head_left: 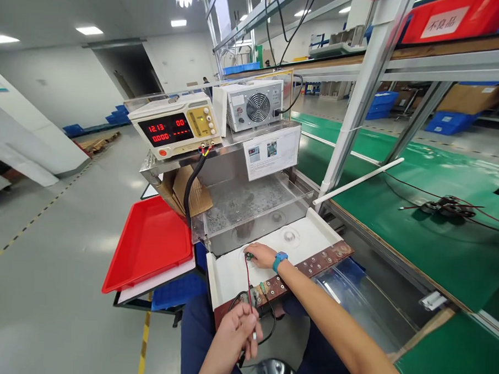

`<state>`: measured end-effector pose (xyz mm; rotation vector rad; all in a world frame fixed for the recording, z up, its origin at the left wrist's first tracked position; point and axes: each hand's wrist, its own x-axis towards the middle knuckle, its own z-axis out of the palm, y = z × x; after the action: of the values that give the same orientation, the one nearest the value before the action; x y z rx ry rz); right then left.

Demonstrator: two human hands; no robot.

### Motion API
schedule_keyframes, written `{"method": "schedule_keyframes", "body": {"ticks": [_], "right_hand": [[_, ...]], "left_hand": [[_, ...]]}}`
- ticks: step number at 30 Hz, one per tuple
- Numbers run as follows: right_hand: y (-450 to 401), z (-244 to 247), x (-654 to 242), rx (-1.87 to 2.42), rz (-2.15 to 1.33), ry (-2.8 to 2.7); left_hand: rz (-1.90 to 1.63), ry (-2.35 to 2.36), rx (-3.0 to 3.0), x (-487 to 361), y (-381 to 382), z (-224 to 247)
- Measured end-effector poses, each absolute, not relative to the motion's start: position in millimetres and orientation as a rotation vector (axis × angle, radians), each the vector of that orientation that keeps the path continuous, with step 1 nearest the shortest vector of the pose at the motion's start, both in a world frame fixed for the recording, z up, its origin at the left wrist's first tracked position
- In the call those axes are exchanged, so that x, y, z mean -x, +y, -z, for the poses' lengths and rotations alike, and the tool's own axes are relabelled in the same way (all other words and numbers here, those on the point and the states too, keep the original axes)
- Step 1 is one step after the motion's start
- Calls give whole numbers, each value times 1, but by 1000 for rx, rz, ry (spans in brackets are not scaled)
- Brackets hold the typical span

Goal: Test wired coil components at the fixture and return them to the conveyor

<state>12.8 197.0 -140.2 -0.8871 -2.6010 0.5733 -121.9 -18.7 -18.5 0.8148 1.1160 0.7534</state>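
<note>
My left hand (237, 332) is closed at the near edge of the white work surface, pinching thin red and black wires (248, 280) with a small white connector (254, 335) at their end. The wires run up to a small green part (248, 256) at the fingertips of my right hand (261, 256), which wears a blue wristband and holds that part over the white surface (229, 274). Between the hands, a brown perforated strip (324, 260) edges the surface, with clips and black cables on it.
A power meter with red digits (175, 126) and a fan-cooled unit (257, 106) stand on a shelf behind. At left is a red tray (151, 243). On the right, a green conveyor (437, 245) carries a dark wired part (449, 207).
</note>
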Motion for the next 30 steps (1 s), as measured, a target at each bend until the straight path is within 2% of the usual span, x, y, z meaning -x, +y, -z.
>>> {"method": "schedule_keyframes", "body": {"ticks": [6, 11, 16, 23, 30], "right_hand": [[199, 139, -11, 1020, -583, -2648], [203, 141, -8, 1067, -602, -2678], [203, 139, -9, 1067, -571, -2678], [201, 134, -12, 1049, -505, -2678], [205, 143, -11, 1028, -524, -2667]], "left_hand": [[-992, 1123, -799, 111, 21, 11], [-1072, 1154, -780, 107, 40, 25], [-1130, 1382, -1029, 107, 59, 49], [-1017, 1463, -1135, 108, 70, 80], [-1003, 1449, -1109, 103, 70, 79]]}}
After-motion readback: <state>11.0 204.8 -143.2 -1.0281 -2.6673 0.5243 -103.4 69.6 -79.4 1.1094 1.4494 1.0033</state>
